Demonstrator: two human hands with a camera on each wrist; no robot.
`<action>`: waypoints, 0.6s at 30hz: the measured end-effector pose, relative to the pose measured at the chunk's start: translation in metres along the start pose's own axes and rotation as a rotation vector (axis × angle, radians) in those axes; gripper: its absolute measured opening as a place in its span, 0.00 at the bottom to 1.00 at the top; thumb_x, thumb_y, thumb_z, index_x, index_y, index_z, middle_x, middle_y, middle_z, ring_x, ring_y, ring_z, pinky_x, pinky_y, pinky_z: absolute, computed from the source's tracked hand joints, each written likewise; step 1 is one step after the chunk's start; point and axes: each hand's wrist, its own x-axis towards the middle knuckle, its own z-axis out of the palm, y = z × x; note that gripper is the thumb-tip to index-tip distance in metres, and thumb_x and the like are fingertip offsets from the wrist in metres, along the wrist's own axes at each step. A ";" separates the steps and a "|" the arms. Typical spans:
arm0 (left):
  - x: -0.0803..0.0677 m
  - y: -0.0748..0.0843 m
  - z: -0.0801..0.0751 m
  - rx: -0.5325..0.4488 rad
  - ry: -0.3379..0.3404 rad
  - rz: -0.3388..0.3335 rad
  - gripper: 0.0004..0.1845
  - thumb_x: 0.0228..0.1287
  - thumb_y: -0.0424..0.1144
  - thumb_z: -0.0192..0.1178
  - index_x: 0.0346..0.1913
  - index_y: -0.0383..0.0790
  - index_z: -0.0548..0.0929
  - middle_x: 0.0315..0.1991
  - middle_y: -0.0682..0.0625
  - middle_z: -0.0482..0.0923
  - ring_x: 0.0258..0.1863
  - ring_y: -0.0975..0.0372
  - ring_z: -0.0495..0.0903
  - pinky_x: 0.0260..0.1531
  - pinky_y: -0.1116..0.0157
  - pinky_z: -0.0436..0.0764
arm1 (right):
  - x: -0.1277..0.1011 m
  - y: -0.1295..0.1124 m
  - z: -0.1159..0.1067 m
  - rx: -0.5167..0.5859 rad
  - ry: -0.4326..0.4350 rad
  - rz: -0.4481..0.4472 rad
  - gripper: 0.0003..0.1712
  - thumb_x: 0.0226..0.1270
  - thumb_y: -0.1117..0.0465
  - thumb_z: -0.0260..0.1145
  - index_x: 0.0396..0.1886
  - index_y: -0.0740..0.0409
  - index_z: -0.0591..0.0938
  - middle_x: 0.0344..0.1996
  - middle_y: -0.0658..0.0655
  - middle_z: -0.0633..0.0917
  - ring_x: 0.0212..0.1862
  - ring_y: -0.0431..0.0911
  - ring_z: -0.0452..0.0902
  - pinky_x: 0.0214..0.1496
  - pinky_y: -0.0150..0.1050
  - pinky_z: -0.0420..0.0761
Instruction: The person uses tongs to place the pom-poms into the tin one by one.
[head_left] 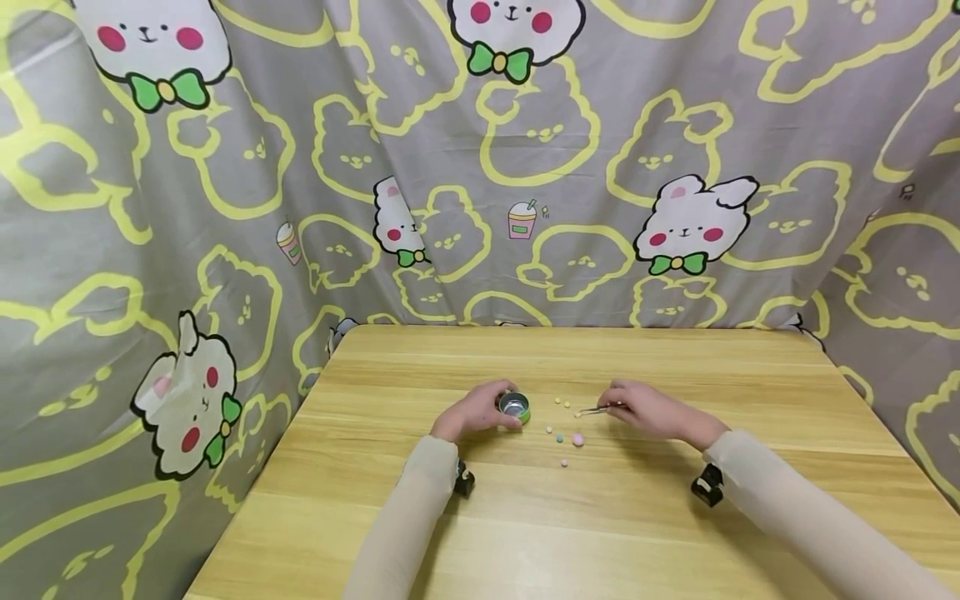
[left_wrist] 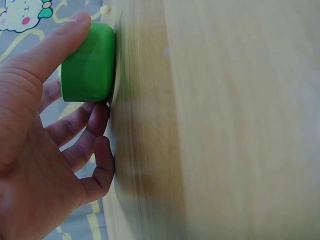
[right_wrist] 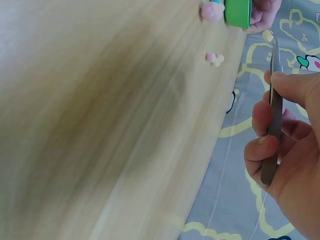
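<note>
My left hand point(head_left: 483, 407) grips a small round green tin point(head_left: 514, 407), which stands on the table with its open top up and a shiny silver inside. In the left wrist view the thumb lies along the side of the green tin point(left_wrist: 89, 67) and fingers curl behind it. To the right, my right hand point(head_left: 651, 409) pinches metal tweezers point(right_wrist: 275, 112), their tips pointing toward the tin. Between the tips sits a small pale yellow ball point(right_wrist: 268, 35). Several small balls lie between the hands, among them a larger pink ball point(head_left: 577, 439) and a blue ball point(head_left: 559, 438).
Two yellow balls, one of them a small yellow ball point(head_left: 557, 401), lie beyond the tweezers' tips. A small pink ball point(head_left: 564, 463) is nearest me on the wooden table point(head_left: 525, 533). A patterned grey curtain point(head_left: 450, 150) hangs behind and beside the table.
</note>
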 end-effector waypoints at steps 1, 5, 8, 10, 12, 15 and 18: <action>0.000 0.001 0.000 -0.001 0.000 0.000 0.28 0.53 0.48 0.71 0.56 0.49 0.73 0.46 0.54 0.75 0.44 0.63 0.74 0.46 0.63 0.73 | 0.001 0.000 -0.001 0.001 -0.002 0.002 0.07 0.65 0.70 0.62 0.40 0.57 0.82 0.32 0.48 0.77 0.32 0.36 0.71 0.32 0.36 0.74; 0.000 0.002 0.000 -0.009 0.001 0.007 0.28 0.53 0.48 0.71 0.56 0.48 0.74 0.45 0.54 0.75 0.43 0.63 0.74 0.45 0.62 0.73 | 0.005 -0.001 -0.004 -0.003 -0.012 0.013 0.08 0.65 0.69 0.61 0.41 0.58 0.83 0.32 0.47 0.76 0.32 0.37 0.71 0.33 0.36 0.74; 0.000 0.001 -0.001 -0.016 0.000 0.018 0.27 0.52 0.47 0.71 0.55 0.47 0.74 0.43 0.53 0.75 0.41 0.63 0.74 0.44 0.63 0.73 | 0.008 -0.001 -0.006 -0.016 -0.003 0.010 0.08 0.65 0.70 0.62 0.41 0.58 0.83 0.32 0.48 0.77 0.32 0.37 0.71 0.33 0.36 0.74; 0.001 0.001 0.000 -0.020 -0.002 0.018 0.27 0.53 0.47 0.71 0.55 0.47 0.74 0.43 0.54 0.75 0.41 0.63 0.74 0.43 0.63 0.73 | 0.010 -0.001 -0.006 -0.017 0.001 0.008 0.08 0.65 0.69 0.62 0.41 0.58 0.83 0.32 0.48 0.77 0.32 0.37 0.71 0.33 0.36 0.74; 0.001 0.000 0.000 -0.019 -0.002 0.015 0.27 0.52 0.47 0.71 0.55 0.47 0.74 0.42 0.55 0.75 0.41 0.64 0.74 0.43 0.64 0.73 | 0.012 -0.002 -0.007 -0.010 -0.001 0.003 0.07 0.66 0.69 0.61 0.41 0.58 0.83 0.32 0.50 0.77 0.32 0.38 0.71 0.33 0.36 0.74; 0.002 -0.001 0.000 -0.014 0.000 0.013 0.28 0.52 0.47 0.72 0.55 0.47 0.74 0.42 0.56 0.75 0.41 0.64 0.74 0.43 0.64 0.73 | 0.014 -0.003 -0.009 0.001 -0.012 0.007 0.07 0.67 0.68 0.60 0.41 0.58 0.82 0.33 0.51 0.78 0.33 0.38 0.71 0.34 0.37 0.74; 0.001 -0.001 0.001 -0.014 0.005 0.021 0.28 0.52 0.47 0.72 0.55 0.47 0.74 0.42 0.55 0.75 0.41 0.64 0.74 0.43 0.64 0.73 | 0.016 -0.004 -0.010 0.005 -0.026 0.016 0.07 0.68 0.68 0.60 0.42 0.58 0.82 0.33 0.50 0.77 0.32 0.37 0.71 0.34 0.37 0.74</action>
